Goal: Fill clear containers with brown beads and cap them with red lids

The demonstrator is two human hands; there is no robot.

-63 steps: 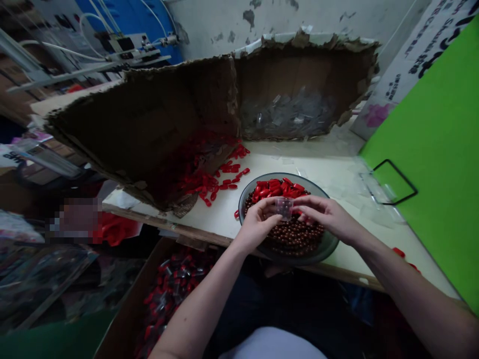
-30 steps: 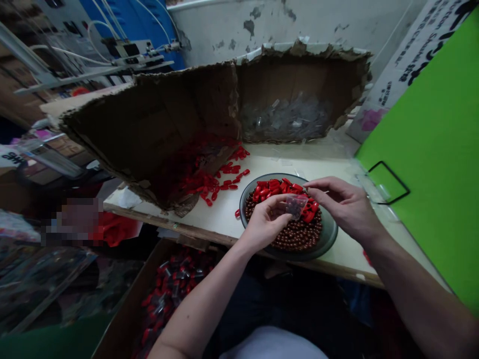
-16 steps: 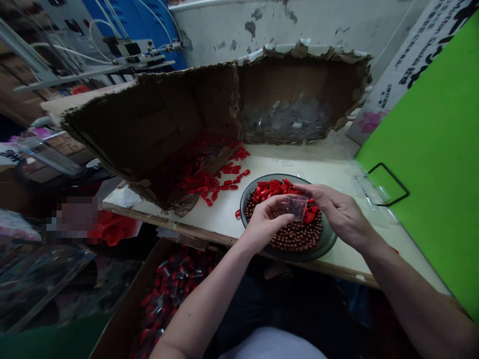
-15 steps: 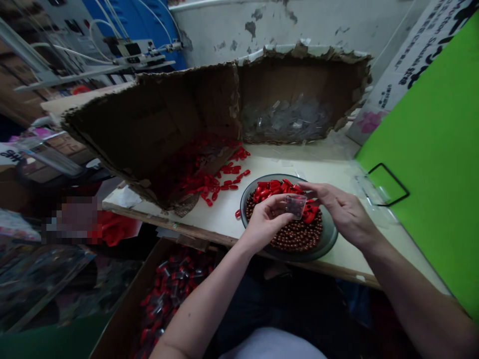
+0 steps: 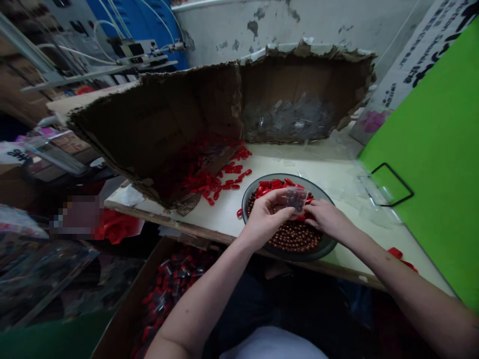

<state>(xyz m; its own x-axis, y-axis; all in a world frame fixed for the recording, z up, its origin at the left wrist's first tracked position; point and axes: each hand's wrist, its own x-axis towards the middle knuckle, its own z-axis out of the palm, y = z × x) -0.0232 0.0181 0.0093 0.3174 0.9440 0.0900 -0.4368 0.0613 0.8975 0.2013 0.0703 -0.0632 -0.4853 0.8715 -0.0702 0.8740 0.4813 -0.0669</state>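
Over a grey-green bowl (image 5: 322, 193), my left hand (image 5: 266, 220) pinches a small clear plastic container (image 5: 297, 200). Dark round shapes show through its wall; whether they lie inside or behind it I cannot tell. My right hand (image 5: 331, 219) is just right of the container, fingers curled down towards the bowl's contents. Its fingertips are close to some red, and what they grip is hidden. Strings of glossy brown beads (image 5: 294, 240) fill the bowl, with shiny red plastic pieces (image 5: 275, 184) heaped on top at the back.
A torn cardboard box (image 5: 149, 134) spills red pieces (image 5: 213, 187) onto the white table (image 5: 209, 219). Behind, another cardboard section holds clear plastic containers (image 5: 292, 119). Below left, a carton holds red-capped clear containers (image 5: 168, 289). A green panel (image 5: 430, 164) with a black handle stands right.
My right hand has moved down and left, its outstretched fingers now curled beside the container. Dark shapes show more plainly in the container. Red strips on the right of the table have come into sight.
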